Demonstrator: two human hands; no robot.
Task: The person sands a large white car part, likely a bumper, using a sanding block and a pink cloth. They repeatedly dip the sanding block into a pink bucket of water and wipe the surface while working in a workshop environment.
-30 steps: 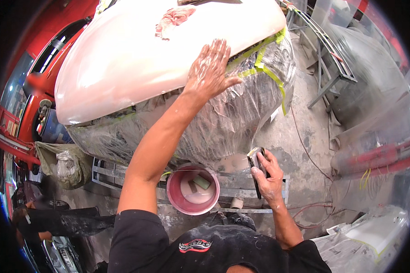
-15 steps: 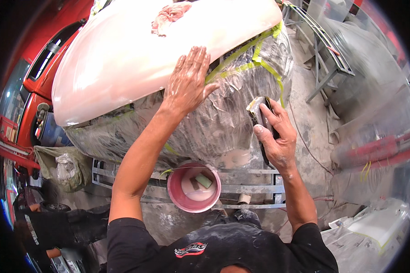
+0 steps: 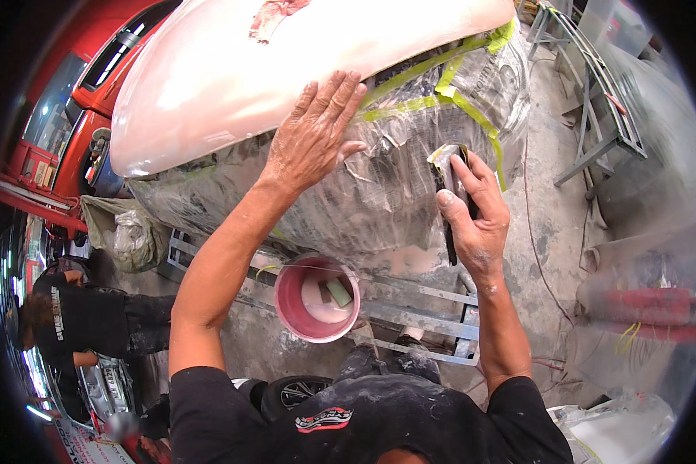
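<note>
My left hand (image 3: 315,131) lies flat near the lower edge of a wet-looking, pale pink car panel (image 3: 224,81), its fingers stretched out. My right hand (image 3: 481,216) grips a dark sanding block (image 3: 450,185) between thumb and fingers. It is held in the air, away from the panel, over clear plastic sheeting (image 3: 348,197). A crumpled pink cloth (image 3: 274,17) rests on the panel's upper part. Below the sheeting stands a pink bucket (image 3: 317,300) of cloudy liquid, with a green pad (image 3: 338,295) and a brown piece (image 3: 324,291) in it.
Yellow-green tape (image 3: 472,112) holds the sheeting. A metal bench (image 3: 410,317) stands by the bucket, and a metal stand (image 3: 607,147) at right. A hose (image 3: 535,240) crosses the floor. Left are a red vehicle (image 3: 93,147), a sack (image 3: 127,236) and another person in black (image 3: 85,319).
The whole view has shifted and turned slightly. My left hand stays flat on the panel's edge. My right hand still holds the sanding block, raised a little. More of the other person shows.
</note>
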